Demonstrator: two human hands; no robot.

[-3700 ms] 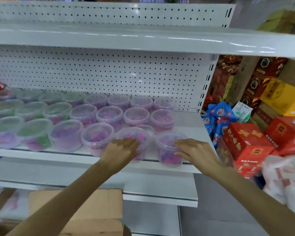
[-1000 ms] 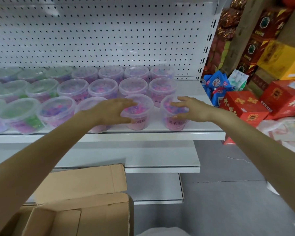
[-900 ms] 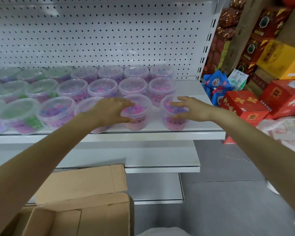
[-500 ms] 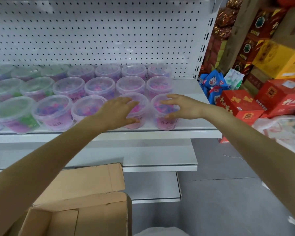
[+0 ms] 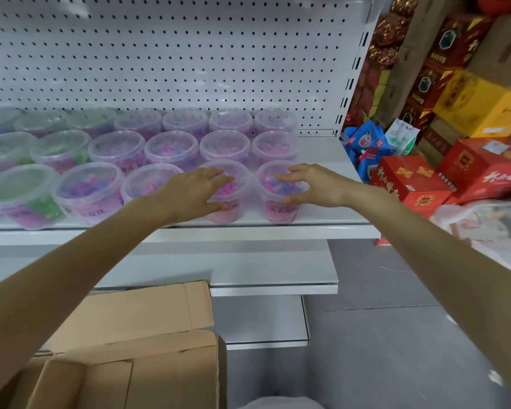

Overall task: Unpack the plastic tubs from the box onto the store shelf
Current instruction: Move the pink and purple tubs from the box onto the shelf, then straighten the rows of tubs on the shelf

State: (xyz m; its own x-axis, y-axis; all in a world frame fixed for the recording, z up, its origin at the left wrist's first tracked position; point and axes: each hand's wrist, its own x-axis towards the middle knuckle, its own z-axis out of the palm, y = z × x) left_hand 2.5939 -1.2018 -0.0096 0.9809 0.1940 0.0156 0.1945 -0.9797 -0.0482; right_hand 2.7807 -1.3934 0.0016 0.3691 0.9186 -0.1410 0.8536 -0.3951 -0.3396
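Observation:
Several clear plastic tubs of pink, purple and green beads stand in rows on the white shelf (image 5: 331, 228). My left hand (image 5: 194, 193) lies over the lid of a front-row tub (image 5: 233, 208), fingers across the top and thumb against its near side. My right hand (image 5: 310, 184) holds the rightmost front tub (image 5: 278, 212) the same way, by its rim. Both tubs stand on the shelf, side by side. The open cardboard box (image 5: 136, 367) is below at the lower left; its inside is hidden.
A white pegboard back panel (image 5: 189, 60) rises behind the tubs. Bare shelf surface lies right of the tubs. Two lower shelves (image 5: 278, 286) jut out beneath. Red and yellow cartons (image 5: 410, 184) and blue packets (image 5: 366, 143) pile up on the floor at the right.
Both hands have shifted their two tubs slightly left and back, into line with the front row. My view has tilted down since the oldest frame.

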